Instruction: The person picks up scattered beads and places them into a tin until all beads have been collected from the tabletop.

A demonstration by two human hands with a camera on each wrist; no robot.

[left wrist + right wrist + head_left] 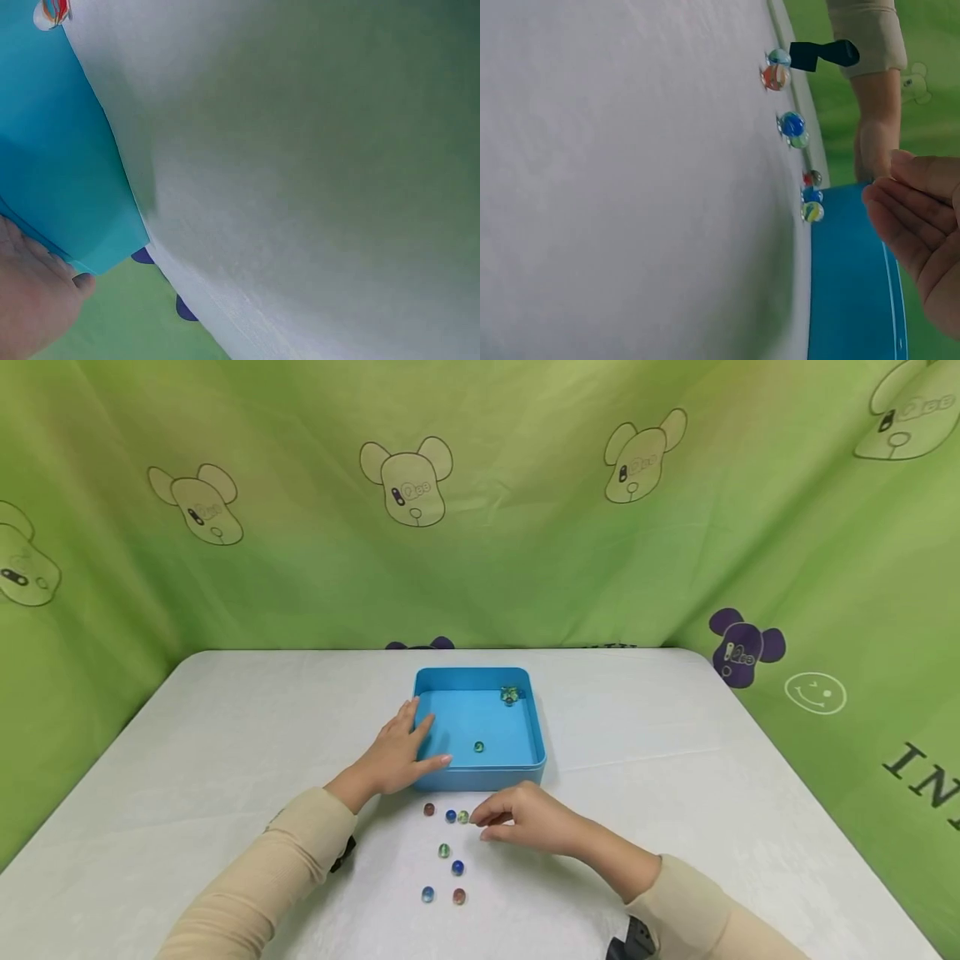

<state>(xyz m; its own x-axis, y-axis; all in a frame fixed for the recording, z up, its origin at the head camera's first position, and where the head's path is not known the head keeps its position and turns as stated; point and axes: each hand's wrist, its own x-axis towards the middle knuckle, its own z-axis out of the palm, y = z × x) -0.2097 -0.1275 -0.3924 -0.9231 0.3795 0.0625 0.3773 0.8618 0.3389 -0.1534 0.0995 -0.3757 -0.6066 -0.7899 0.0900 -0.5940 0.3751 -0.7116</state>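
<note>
A blue square box [480,778] sits on the white table. My left hand [393,756] rests at its left rim, fingers spread, thumb over the front left corner. Just in front of the box, my right hand [528,817] hovers with bent fingers and a gap between thumb and fingertips, holding nothing. Its fingertips are right beside a yellow-green marble [463,817], which stands apart from them in the right wrist view. Next to that marble are a blue marble [451,817] and a brownish-red marble [429,809]. Inside the box lie a green marble [479,747] and a cluster of marbles [510,695] in the far right corner.
Nearer to me on the table lie a pale green marble [444,851], a dark blue marble [457,867], a light blue marble [427,894] and a reddish marble [459,897]. A green cloth [487,585] with bear drawings hangs behind and beside the white table [660,735].
</note>
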